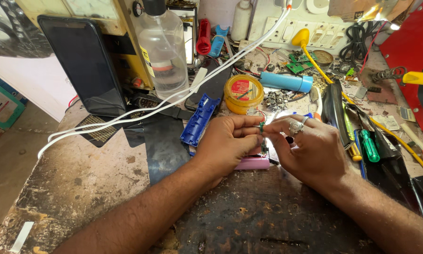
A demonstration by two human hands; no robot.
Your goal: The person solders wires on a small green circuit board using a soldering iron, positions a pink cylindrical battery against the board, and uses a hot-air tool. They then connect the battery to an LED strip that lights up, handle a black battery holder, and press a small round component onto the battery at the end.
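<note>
Clearly the left hand (230, 141) and right hand (310, 148) are pinched together on a small green circuit board (262, 127) above the pink battery cell (254, 163), mid-desk; steady wrists on the desk (80, 188) would help.

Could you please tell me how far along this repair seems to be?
Done: the blue casing half lies open, apart. In hand: left hand and right hand pinch a small green circuit board above the pink battery cell. Left: nothing is reassembled yet.
</note>
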